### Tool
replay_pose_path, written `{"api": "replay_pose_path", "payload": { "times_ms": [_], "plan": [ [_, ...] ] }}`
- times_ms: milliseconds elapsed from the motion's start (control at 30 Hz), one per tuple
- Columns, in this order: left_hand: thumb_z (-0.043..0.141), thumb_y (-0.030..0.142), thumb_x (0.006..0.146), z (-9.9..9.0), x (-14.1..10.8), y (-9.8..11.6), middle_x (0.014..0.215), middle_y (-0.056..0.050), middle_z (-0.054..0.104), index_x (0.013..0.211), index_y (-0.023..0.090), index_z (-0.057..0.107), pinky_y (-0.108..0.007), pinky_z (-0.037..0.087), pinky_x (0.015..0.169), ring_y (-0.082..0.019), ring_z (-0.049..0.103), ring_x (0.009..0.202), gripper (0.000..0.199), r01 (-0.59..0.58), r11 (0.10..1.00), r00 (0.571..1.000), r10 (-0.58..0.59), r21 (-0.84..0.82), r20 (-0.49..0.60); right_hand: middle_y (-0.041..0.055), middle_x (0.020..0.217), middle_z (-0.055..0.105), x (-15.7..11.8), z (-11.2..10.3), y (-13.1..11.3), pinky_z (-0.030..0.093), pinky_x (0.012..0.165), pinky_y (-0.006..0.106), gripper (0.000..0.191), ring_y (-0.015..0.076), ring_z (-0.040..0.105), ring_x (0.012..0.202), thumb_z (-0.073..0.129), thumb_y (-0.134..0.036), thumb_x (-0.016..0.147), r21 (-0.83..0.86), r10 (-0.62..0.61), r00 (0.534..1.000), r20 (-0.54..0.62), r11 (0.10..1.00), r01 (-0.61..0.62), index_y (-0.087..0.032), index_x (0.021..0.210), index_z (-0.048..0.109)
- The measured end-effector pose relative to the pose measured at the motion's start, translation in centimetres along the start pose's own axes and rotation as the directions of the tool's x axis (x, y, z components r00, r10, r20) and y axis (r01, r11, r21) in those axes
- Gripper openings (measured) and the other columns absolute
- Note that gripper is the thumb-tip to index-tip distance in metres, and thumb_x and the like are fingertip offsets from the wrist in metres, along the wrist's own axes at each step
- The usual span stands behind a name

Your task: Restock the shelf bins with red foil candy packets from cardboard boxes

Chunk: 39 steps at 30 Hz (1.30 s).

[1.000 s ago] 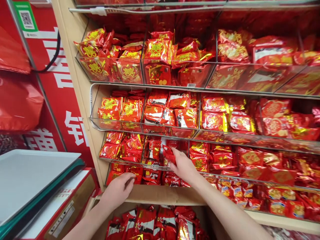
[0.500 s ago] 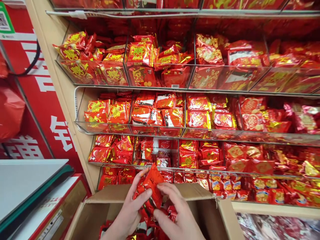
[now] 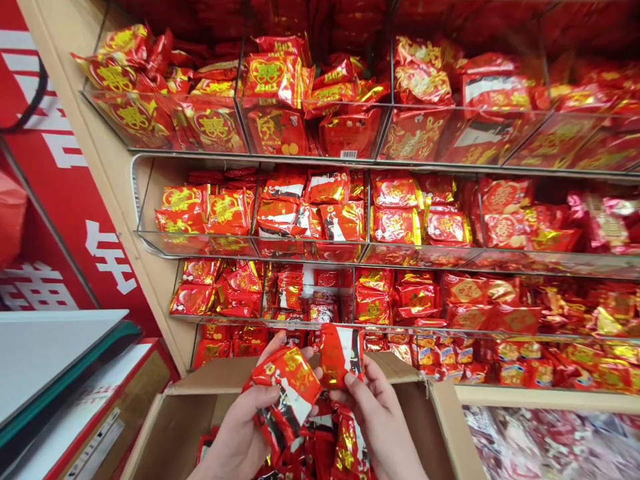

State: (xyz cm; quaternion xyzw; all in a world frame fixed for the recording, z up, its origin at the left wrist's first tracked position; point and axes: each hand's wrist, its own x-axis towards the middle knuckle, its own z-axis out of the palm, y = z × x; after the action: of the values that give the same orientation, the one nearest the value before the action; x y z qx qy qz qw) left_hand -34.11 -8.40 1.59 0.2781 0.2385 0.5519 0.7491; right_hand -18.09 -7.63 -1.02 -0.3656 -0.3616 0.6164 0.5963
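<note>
My left hand is closed around red and gold candy packets, the front one showing a black and white picture. Beside it, my right hand pinches another red candy packet with a white and black print, held upright between thumb and fingers. Both hands are over an open cardboard box. More red packets lie inside the box, partly hidden by my hands and wrists.
Shelves with clear-fronted bins of red and gold packets rise behind the box. On the left, folders lie on a red box. A wooden side panel borders the shelves. Clear-wrapped goods sit at lower right.
The packets have come apart: one is now in my right hand, turned upright, and others stay in my left. The view has shifted slightly downward.
</note>
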Motion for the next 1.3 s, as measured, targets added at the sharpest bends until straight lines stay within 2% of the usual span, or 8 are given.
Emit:
{"api": "replay_pose_path", "payload": {
  "times_ms": [233,500,700,867,1000,1167,1233,1300],
  "plan": [
    [0.057,0.016,0.065,-0.8,-0.1,0.6,0.112,-0.003,0.066,0.136,0.030,0.029,-0.046,0.040,0.097,-0.028,0.058,0.105,0.077,0.046,0.998,0.999,-0.046,-0.032,-0.009,0.0005,0.092,0.065,-0.2,-1.4,-0.6,0.049,0.069,0.025,0.047,0.0131,0.062,0.069,0.073,-0.036,0.063,0.122,0.062,0.991,-0.121,0.991,-0.047,-0.023,0.105,0.054],
    [0.052,0.018,0.076,-1.9,-0.3,0.5,0.122,-0.001,0.060,0.137,0.038,0.018,-0.050,0.038,0.098,-0.026,0.057,0.108,0.073,0.008,0.994,0.995,-0.019,-0.110,-0.098,0.0003,0.092,0.064,-1.1,-1.4,-0.8,0.047,0.058,0.023,0.043,0.0098,0.055,0.064,0.075,-0.030,0.064,0.152,0.036,0.995,-0.090,0.988,-0.022,-0.025,0.102,0.056],
    [0.053,0.019,0.078,-1.8,-0.5,0.6,0.122,-0.003,0.060,0.137,0.036,0.022,-0.048,0.039,0.097,-0.027,0.057,0.107,0.068,0.052,0.994,0.996,-0.059,-0.099,-0.073,0.0036,0.102,0.064,-1.1,-1.5,-0.8,0.047,0.074,0.030,0.048,0.0165,0.060,0.083,0.073,-0.031,0.066,0.136,0.039,0.999,0.003,0.990,-0.039,-0.027,0.109,0.052],
    [0.051,0.038,0.082,-0.5,-0.7,0.4,0.113,-0.010,0.065,0.134,0.025,0.034,-0.044,0.042,0.093,-0.029,0.059,0.104,0.056,0.189,0.977,0.974,-0.199,-0.103,-0.106,0.0021,0.081,0.063,-0.7,-2.5,-1.8,0.047,0.070,0.030,0.039,0.0161,0.058,0.074,0.070,-0.036,0.069,-0.126,0.002,0.985,0.173,0.992,0.021,-0.024,0.103,0.056],
    [0.053,0.040,0.082,0.4,-1.2,-0.3,0.107,-0.010,0.068,0.130,0.021,0.040,-0.040,0.044,0.090,-0.027,0.063,0.098,0.054,0.371,0.924,0.915,-0.381,-0.096,-0.131,0.0021,0.092,0.058,-0.2,-3.1,-3.3,0.044,0.076,0.028,0.049,0.0143,0.054,0.085,0.066,-0.033,0.073,-0.284,0.025,0.923,0.384,0.954,0.093,-0.029,0.119,0.049],
    [0.051,0.060,0.073,0.1,-1.9,-2.3,0.096,-0.016,0.070,0.117,0.006,0.053,-0.038,0.043,0.087,-0.030,0.063,0.095,0.069,0.612,0.771,0.782,-0.623,-0.175,-0.014,-0.0015,0.083,0.057,0.7,-2.9,-4.7,0.044,0.068,0.025,0.046,0.0116,0.054,0.072,0.066,-0.028,0.073,-0.454,0.169,0.811,0.560,0.881,0.130,-0.028,0.116,0.049],
    [0.061,0.052,0.069,-0.4,-2.4,-3.2,0.089,-0.017,0.072,0.109,0.003,0.058,-0.037,0.043,0.086,-0.031,0.063,0.094,0.063,0.625,0.763,0.774,-0.633,-0.167,0.006,-0.0003,0.087,0.061,0.6,-2.4,-4.9,0.045,0.071,0.027,0.041,0.0142,0.056,0.077,0.063,-0.029,0.075,-0.587,0.244,0.755,0.609,0.778,0.222,-0.028,0.114,0.053],
    [0.068,0.031,0.064,-1.0,-2.8,-4.0,0.080,-0.014,0.073,0.102,0.003,0.062,-0.035,0.044,0.083,-0.030,0.065,0.089,0.047,0.613,0.780,0.783,-0.621,-0.128,-0.035,0.0009,0.102,0.063,0.1,-1.8,-4.8,0.044,0.084,0.030,0.039,0.0173,0.057,0.093,0.059,-0.029,0.078,-0.655,0.286,0.701,0.653,0.677,0.335,-0.029,0.117,0.054]
  ]
}}
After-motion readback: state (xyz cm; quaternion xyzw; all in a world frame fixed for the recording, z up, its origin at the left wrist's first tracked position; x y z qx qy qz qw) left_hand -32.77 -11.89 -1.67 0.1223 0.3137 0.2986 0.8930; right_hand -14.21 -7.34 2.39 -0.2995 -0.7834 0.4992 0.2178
